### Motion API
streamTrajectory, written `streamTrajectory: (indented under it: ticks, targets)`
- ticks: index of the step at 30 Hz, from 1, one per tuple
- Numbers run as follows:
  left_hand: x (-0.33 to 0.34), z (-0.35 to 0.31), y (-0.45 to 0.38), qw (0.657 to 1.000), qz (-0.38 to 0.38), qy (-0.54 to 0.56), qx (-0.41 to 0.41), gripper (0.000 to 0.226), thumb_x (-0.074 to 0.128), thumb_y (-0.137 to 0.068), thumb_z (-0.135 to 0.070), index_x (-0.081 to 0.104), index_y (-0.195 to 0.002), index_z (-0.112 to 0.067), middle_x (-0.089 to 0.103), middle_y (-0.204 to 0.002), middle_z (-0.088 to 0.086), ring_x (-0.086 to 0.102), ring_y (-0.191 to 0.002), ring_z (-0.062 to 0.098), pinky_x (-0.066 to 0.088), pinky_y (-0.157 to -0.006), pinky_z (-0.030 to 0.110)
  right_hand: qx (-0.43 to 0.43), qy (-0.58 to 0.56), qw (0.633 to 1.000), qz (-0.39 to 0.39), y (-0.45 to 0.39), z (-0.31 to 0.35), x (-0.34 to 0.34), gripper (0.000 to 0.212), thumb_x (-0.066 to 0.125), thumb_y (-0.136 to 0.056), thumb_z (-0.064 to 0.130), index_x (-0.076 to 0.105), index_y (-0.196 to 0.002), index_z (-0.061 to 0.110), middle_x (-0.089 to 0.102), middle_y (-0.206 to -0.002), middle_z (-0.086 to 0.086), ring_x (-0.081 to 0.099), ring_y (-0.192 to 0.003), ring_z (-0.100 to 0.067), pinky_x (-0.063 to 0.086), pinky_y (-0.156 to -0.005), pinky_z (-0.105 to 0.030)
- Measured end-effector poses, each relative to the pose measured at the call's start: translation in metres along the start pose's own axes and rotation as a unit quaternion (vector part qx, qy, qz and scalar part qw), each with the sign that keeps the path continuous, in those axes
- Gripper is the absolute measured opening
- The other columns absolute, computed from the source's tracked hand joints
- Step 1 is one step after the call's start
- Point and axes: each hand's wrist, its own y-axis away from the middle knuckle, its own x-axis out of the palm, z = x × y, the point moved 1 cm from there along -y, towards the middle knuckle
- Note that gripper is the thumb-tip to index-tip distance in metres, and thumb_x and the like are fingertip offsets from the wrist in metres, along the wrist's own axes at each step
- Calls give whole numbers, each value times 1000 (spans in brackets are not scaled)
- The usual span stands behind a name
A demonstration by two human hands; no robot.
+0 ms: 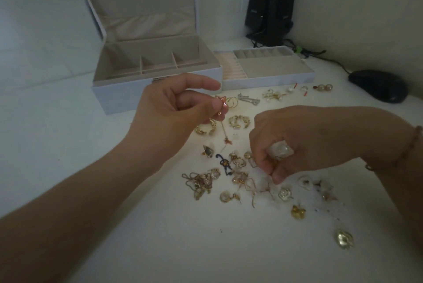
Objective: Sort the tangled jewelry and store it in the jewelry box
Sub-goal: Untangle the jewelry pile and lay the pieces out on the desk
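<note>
Left hand (174, 108) fingers pinch a pink drop earring (223, 120) hanging vertically; right hand (297, 143) pinches scattered jewelry (240, 179).

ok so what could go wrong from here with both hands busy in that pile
1. The left hand pinches a pink drop earring whose thin stem hangs free over the gold hoops; it may snag on them or bend.
2. The right hand pinches a piece inside the tangled jewelry pile; lifting could drag linked hooks and chains along.
3. Small pieces lie scattered on the white table, such as the gold pendant near the right forearm; a sweep could knock it away.
</note>
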Motion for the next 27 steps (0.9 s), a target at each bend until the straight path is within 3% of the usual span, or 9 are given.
streamTrajectory:
  ticks: [4, 6, 9, 12, 16, 22, 25, 27]
  targets:
    - [0, -2, 1, 1000, -4, 3, -6, 24, 73, -72, -21, 71, -95, -16, 77, -77, 8, 74, -76, 23, 58, -76, 37, -10, -61, 998, -17, 9, 4, -7, 11, 74, -75, 34, 64, -78, 37, 62, -85, 14, 54, -87, -10, 42, -75, -14]
    - [0, -2, 1, 1000, -5, 3, -6, 18, 76, -74, -16, 72, -92, -16, 76, -77, 9, 75, -75, 23, 59, -74, 37, -22, -90, 994, -60, 13, 4, -13, 4, 66, -81, 34, 64, -84, 36, 64, -80, 9, 57, -77, -16, 44, -70, -14]
    - [0, -3, 0, 1000, -11, 11, -12, 10, 74, -75, -13, 72, -85, -14, 76, -76, 9, 74, -72, 23, 58, -70, 37, -28, -128, 982, -136, 18, 0, -22, 10, 61, -84, 38, 68, -91, 37, 66, -71, 7, 60, -61, -16, 50, -62, -19]
    - [0, -3, 0, 1000, -11, 7, -11, 11, 69, -82, -3, 71, -86, -13, 76, -76, 9, 75, -72, 23, 58, -69, 36, -16, -183, 964, -191, 24, -2, -28, 22, 69, -74, 36, 73, -95, 31, 72, -77, 15, 67, -70, -7, 52, -69, -14]
    - [3, -3, 2, 1000, -19, -15, 0, 16, 72, -81, -6, 70, -92, -18, 77, -76, 6, 75, -76, 21, 61, -72, 36, -16, -191, 962, -193, 24, 3, -28, 24, 72, -72, 25, 73, -97, 25, 75, -83, 15, 71, -79, -4, 53, -77, -15]
    - [7, -4, 3, 1000, -17, -19, 3, 26, 73, -70, -23, 70, -96, -17, 77, -76, 3, 75, -77, 16, 61, -73, 36, 4, -120, 956, -267, 11, 16, -26, 12, 65, -76, 37, 72, -86, 35, 67, -81, 16, 62, -74, -6, 46, -67, -12]
    - [7, -3, 3, 1000, -20, -15, 8, 25, 74, -70, -23, 70, -95, -19, 77, -76, 3, 75, -77, 18, 61, -72, 35, 18, -133, 939, -316, 6, 19, -24, 10, 68, -78, 28, 71, -86, 33, 68, -82, 14, 64, -80, -6, 50, -66, -13]
    - [7, -3, 3, 1000, -25, -12, 10, 25, 75, -68, -24, 71, -93, -21, 77, -77, 3, 75, -78, 18, 61, -72, 36, 31, -148, 926, -345, 3, 22, -21, 15, 72, -78, 21, 71, -89, 31, 69, -75, 15, 65, -71, 1, 49, -63, -8]
